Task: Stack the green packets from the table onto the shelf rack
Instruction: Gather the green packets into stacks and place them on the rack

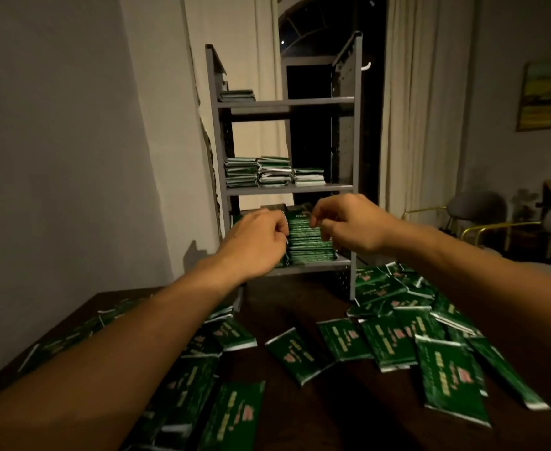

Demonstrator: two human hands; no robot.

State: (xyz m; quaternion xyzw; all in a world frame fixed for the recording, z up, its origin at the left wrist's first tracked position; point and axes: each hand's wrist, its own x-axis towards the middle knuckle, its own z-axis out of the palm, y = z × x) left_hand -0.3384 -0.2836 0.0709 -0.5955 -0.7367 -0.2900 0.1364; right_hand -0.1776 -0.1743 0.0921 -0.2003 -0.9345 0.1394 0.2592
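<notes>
Green packets (303,237) stood stacked on the shelf rack's (354,164) lowest shelf, where our left hand (258,242) and right hand (349,222) pinched the stack's sides; they seemed light, slippery, best held by the edges.

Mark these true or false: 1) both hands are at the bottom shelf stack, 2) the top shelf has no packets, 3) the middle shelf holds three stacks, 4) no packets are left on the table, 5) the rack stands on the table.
1) True: the left hand and right hand are at the stack on the bottom shelf.
2) False: a small stack lies at its left end.
3) True: three stacks side by side.
4) False: many loose packets still cover the table.
5) True: the rack stands on the table.
</notes>
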